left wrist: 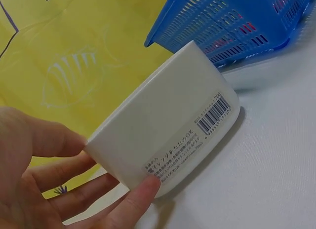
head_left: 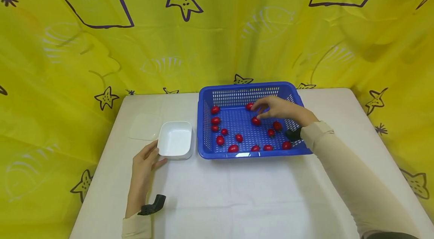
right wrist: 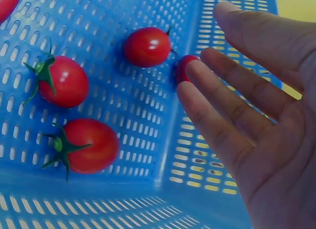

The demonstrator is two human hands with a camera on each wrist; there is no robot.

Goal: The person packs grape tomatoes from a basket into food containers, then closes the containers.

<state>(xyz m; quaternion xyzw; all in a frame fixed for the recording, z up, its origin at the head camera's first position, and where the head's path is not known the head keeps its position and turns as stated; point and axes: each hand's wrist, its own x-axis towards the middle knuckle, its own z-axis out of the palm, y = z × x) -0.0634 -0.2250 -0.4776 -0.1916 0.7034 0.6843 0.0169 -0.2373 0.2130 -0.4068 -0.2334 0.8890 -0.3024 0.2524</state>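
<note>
A square white container stands on the table left of the basket. My left hand holds its near-left corner; in the left wrist view, one fingertip lies on the printed label and another finger touches the rim corner. The blue basket has several cherry tomatoes spread over its bottom, some with green stems. Over the basket's right half is my right hand, thumb and fingers apart with nothing between them. Close by its fingertips lies one tomato, partly hidden in the right wrist view.
A clear, flat lid-like piece lies behind and left of the container. The white-covered table meets a yellow patterned curtain at its back and sides. Perforated walls rise around the tomatoes.
</note>
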